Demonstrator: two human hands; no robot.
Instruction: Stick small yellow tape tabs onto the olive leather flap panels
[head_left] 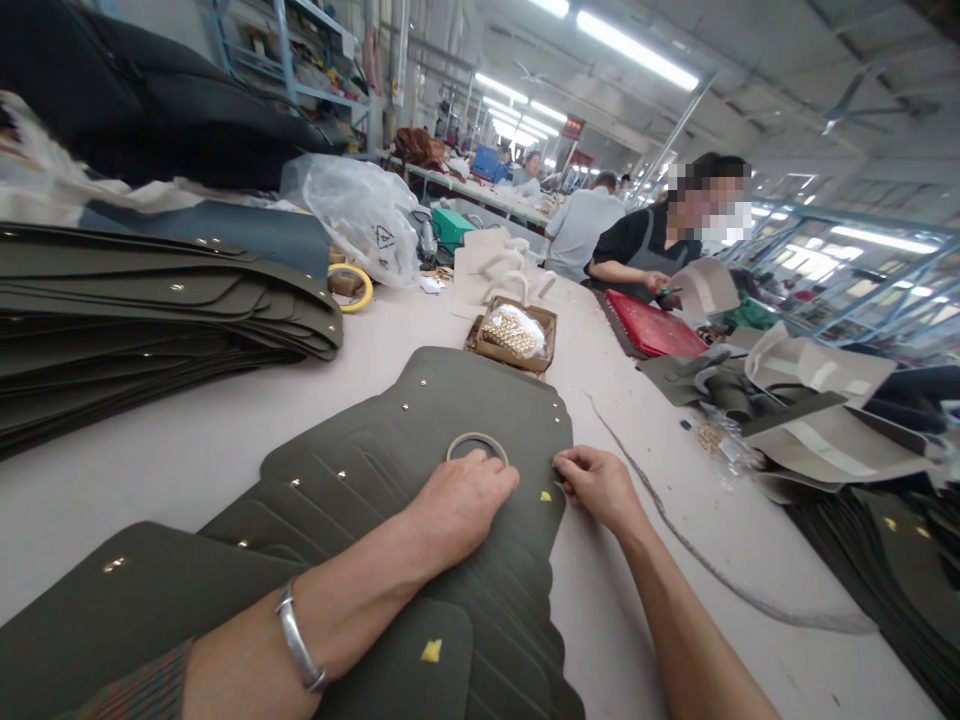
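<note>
My left hand (466,505) is closed around the near side of a narrow tape roll (478,438), whose thin rim shows above the knuckles. It rests over fanned, overlapping dark olive leather-like panels (480,390) fitted with small gold rivets. Beside the panels' right edge, my right hand (596,485) is closed in a pinch; whatever sits between thumb and finger is too small to make out. A yellow tape bit (545,496) sticks to the panel between the hands. Another yellow piece (431,651) is on a nearer panel.
A thick stack of olive panels (165,310) lies at left, near a yellow tape roll (364,290). Ahead stands a cardboard box (517,340) of gold hardware. Across the table a co-worker (649,245) handles a beige piece beside a red board (652,322). More panels (877,570) lie right.
</note>
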